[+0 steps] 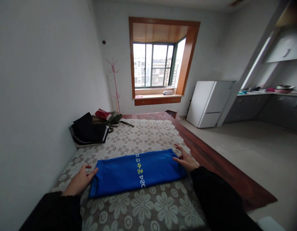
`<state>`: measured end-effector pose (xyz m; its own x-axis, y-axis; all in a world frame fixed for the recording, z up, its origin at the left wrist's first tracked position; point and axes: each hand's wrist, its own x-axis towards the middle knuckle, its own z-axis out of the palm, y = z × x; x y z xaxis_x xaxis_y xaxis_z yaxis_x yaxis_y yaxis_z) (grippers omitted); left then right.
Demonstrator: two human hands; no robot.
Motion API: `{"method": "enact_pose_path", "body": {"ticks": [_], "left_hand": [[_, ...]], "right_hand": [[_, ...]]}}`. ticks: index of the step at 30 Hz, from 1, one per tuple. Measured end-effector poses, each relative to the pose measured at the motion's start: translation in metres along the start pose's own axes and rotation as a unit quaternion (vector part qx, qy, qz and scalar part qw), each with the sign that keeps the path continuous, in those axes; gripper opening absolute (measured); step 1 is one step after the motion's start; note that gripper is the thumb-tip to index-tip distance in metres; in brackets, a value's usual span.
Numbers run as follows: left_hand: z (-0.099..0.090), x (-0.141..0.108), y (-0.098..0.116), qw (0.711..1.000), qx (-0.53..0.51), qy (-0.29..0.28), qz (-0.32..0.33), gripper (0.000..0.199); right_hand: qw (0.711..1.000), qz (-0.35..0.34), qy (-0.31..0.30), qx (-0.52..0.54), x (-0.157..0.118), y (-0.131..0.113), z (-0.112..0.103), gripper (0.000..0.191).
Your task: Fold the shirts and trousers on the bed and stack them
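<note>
A blue cloth (119,173), folded into a long flat strip, lies across the patterned tablecloth in front of me. White and yellow lettering runs over its middle; it looks like a folded T-shirt, though its full shape is hidden by the folds. At its left end, my left hand (79,180) touches the edge with the thumb, the fingers slightly bent and apart. My right hand (186,160) rests against the right end, its fingers spread and the thumb on the cloth.
The flowered tablecloth (148,131) covers a reddish wooden table (201,147). Toward the wall at far left lie a black folder-like item (89,130), a green strapped bag (114,118) and a red packet (102,114). Beyond stand a pink coat rack (115,80) and a white fridge (208,102).
</note>
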<state>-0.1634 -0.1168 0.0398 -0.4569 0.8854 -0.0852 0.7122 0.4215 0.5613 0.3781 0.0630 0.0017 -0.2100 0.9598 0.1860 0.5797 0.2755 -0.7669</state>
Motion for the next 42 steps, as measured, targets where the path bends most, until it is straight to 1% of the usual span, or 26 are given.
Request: {"method": "enact_pose_path", "body": {"ticks": [3,4,6,9,11,15,17,20,22,24,28,31,34,36,38,40,41,42], "left_hand": [[-0.005,-0.029,-0.008,0.997,-0.058,-0.049,-0.004,0.056],[-0.005,-0.040,-0.010,0.996,-0.068,-0.053,-0.003,0.055],[-0.003,-0.058,-0.011,0.997,-0.065,-0.036,-0.005,0.051],[0.002,-0.075,-0.015,0.998,-0.069,-0.010,-0.004,0.045],[0.006,-0.078,-0.019,0.996,-0.093,-0.002,0.012,0.045],[0.012,-0.075,-0.025,0.987,-0.155,0.025,0.043,0.044],[0.012,-0.074,-0.026,0.983,-0.176,0.037,0.049,0.042],[0.007,-0.077,-0.027,0.982,-0.173,0.049,0.053,0.043],[0.003,-0.080,-0.028,0.984,-0.163,0.043,0.056,0.047],[-0.002,-0.084,-0.031,0.986,-0.154,0.026,0.061,0.050],[-0.007,-0.090,-0.036,0.986,-0.140,-0.006,0.088,0.051],[-0.006,-0.091,-0.039,0.988,-0.128,-0.012,0.090,0.048],[-0.007,-0.090,-0.040,0.991,-0.103,-0.005,0.086,0.039],[-0.010,-0.090,-0.036,0.994,-0.078,0.012,0.077,0.033],[-0.012,-0.091,-0.025,0.997,-0.045,0.027,0.058,0.031],[-0.010,-0.093,-0.003,0.998,-0.011,0.039,0.050,0.029],[-0.006,-0.093,0.012,0.997,0.002,0.042,0.061,0.029],[0.001,-0.092,0.029,0.995,0.012,0.046,0.087,0.030]], "right_hand": [[0.998,0.026,0.011,-0.054,-0.027,0.010,-0.010,0.060],[0.997,0.033,0.008,-0.072,-0.036,0.012,-0.012,0.052],[0.994,0.039,-0.014,-0.104,-0.052,0.013,-0.015,0.040],[0.988,0.043,-0.043,-0.139,-0.067,0.006,-0.018,0.037],[0.985,0.050,-0.041,-0.159,-0.071,0.001,-0.019,0.033],[0.978,0.067,-0.028,-0.197,-0.073,-0.003,-0.020,0.025],[0.974,0.064,-0.030,-0.216,-0.073,-0.004,-0.020,0.023],[0.968,0.048,-0.030,-0.244,-0.075,-0.004,-0.021,0.021],[0.964,0.035,-0.027,-0.261,-0.078,-0.001,-0.022,0.020],[0.962,0.026,-0.026,-0.271,-0.082,0.004,-0.025,0.019],[0.964,0.004,-0.033,-0.264,-0.090,0.015,-0.029,0.018],[0.966,-0.006,-0.039,-0.255,-0.092,0.015,-0.030,0.019],[0.965,0.000,-0.040,-0.260,-0.094,0.008,-0.032,0.020],[0.963,0.006,-0.039,-0.266,-0.094,0.001,-0.034,0.021],[0.962,0.008,-0.032,-0.270,-0.092,-0.010,-0.035,0.022],[0.962,-0.011,-0.023,-0.270,-0.086,-0.026,-0.030,0.023],[0.963,-0.032,-0.019,-0.267,-0.082,-0.037,-0.024,0.023],[0.963,-0.057,-0.019,-0.262,-0.077,-0.049,-0.015,0.024]]}}
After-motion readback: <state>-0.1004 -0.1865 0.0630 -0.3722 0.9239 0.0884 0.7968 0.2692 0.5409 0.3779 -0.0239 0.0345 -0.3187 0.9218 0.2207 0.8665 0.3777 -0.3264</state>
